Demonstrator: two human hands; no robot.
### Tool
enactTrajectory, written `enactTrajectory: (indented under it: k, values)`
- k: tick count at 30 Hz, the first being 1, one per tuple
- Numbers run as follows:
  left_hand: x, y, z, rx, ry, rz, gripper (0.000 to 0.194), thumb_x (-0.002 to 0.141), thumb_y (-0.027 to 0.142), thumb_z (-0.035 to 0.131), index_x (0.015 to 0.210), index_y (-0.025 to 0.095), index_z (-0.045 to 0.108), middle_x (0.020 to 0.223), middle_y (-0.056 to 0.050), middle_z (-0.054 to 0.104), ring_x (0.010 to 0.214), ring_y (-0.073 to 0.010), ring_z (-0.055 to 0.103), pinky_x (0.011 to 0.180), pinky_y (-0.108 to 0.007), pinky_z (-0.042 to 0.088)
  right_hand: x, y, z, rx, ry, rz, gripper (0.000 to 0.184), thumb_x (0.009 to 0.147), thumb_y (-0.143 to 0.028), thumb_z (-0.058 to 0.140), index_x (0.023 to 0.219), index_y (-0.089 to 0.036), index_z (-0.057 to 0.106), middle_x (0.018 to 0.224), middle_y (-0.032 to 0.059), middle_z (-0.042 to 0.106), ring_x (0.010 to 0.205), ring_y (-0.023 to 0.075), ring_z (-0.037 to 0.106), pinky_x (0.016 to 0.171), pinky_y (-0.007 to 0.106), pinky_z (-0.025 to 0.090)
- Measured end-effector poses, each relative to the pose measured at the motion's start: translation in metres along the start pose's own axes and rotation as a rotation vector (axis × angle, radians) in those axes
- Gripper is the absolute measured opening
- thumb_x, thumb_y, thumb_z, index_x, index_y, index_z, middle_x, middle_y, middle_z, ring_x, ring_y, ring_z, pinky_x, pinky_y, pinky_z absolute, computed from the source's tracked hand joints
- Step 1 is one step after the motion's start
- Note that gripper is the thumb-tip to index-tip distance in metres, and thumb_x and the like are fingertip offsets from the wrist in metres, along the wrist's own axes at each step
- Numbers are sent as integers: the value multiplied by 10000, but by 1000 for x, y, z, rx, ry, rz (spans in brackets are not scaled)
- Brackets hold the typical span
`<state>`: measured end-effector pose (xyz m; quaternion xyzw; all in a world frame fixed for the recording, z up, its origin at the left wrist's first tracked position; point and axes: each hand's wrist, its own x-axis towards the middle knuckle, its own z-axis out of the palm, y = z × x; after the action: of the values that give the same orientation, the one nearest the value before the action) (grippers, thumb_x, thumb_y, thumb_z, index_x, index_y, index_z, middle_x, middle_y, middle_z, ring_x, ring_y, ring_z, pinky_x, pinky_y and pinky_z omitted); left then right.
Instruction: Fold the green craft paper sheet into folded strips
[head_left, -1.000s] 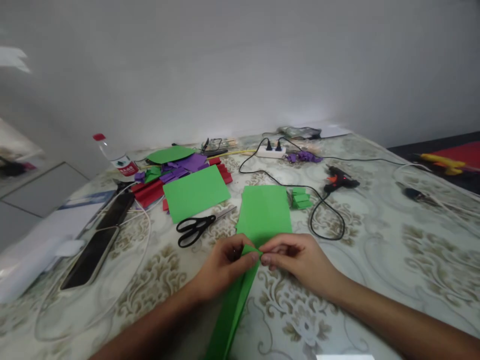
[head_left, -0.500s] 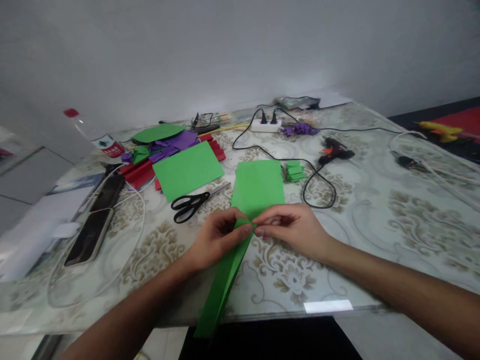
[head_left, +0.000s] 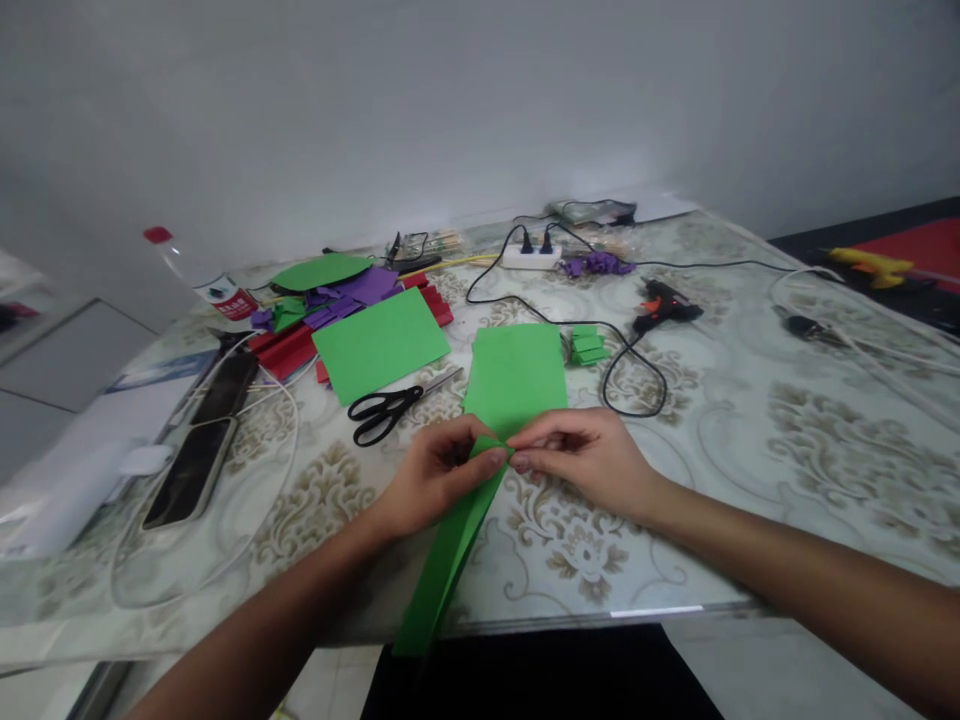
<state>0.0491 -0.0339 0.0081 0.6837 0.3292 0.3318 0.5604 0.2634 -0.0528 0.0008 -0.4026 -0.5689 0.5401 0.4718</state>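
Strip of folded green paper (head_left: 450, 565) overhung the bench (head_left: 750, 450), its upper corner pinched tight by left hand (head_left: 431, 475) and right hand (head_left: 589, 460), partly hiding it! Green sheets (head_left: 519, 365) peeked out beyond; scissors (head_left: 415, 394) lay nearby.

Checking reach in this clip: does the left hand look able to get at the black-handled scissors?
Probably yes: the black-handled scissors lie close to the left hand with nothing visible between, though it is pinching the folded green paper.
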Motion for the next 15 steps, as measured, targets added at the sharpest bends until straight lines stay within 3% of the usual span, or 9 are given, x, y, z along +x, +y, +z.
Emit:
enactTrajectory:
  k: [15]
  values:
    - [3, 7, 2, -106, 17, -25, 246, 905, 338, 691, 794, 136, 607, 642, 36, 499, 557, -76, 392, 512, -206, 291, 2, -1, 0, 28, -20, -15, 207, 697, -286, 881, 868, -197, 806, 695, 29, 771, 560, 125, 675, 541, 209, 529]
